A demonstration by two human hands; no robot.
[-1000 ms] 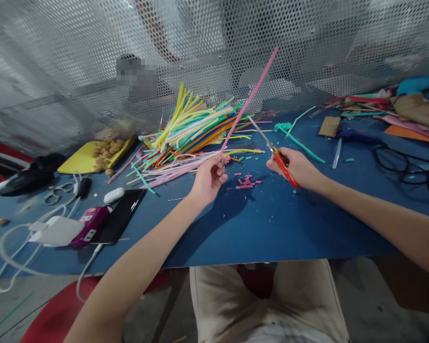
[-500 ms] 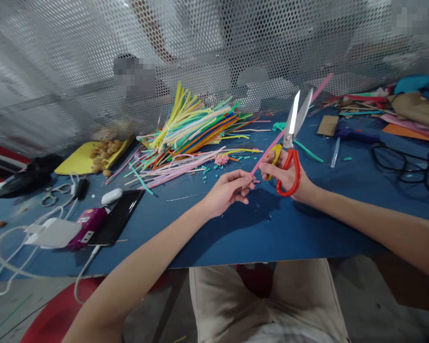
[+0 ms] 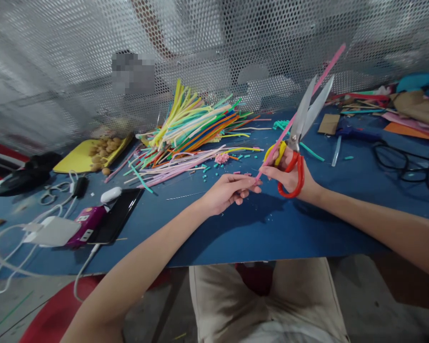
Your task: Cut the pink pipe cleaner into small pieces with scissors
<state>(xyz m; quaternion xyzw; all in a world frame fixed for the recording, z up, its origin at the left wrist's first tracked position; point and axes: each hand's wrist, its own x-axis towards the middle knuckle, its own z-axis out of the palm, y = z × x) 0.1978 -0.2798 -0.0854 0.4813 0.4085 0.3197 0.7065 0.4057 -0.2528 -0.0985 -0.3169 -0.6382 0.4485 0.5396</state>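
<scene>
Perforated grey metal point(image 3: 207, 43) stands behind our smooth blue table point(image 3: 207, 240). Our left hand point(image 3: 232, 193) has its thumb and finger clamped on the lower end of a thin, straight pink stem point(image 3: 289, 126), which rises toward one o'clock. Our right hand point(image 3: 289, 174) is closed around scissors point(image 3: 294, 139), whose shiny steel blades stand apart, also toward one o'clock. At eleven o'clock from our left hand lies a bundle of colourful, slender stems point(image 3: 200, 121).

Long-bladed scissors point(image 3: 294, 137): polished, bright metal blades, glossy red and yellow plastic handles. Slender pink stem point(image 3: 287, 127): soft, fuzzy-looking. Broad blue worktop point(image 3: 217, 245): smooth, low sheen. Flat black phone point(image 3: 119, 216): glassy gloss. Grey perforated screen point(image 3: 200, 38): metallic. Beige trousers point(image 3: 221, 305): matt cloth.
</scene>
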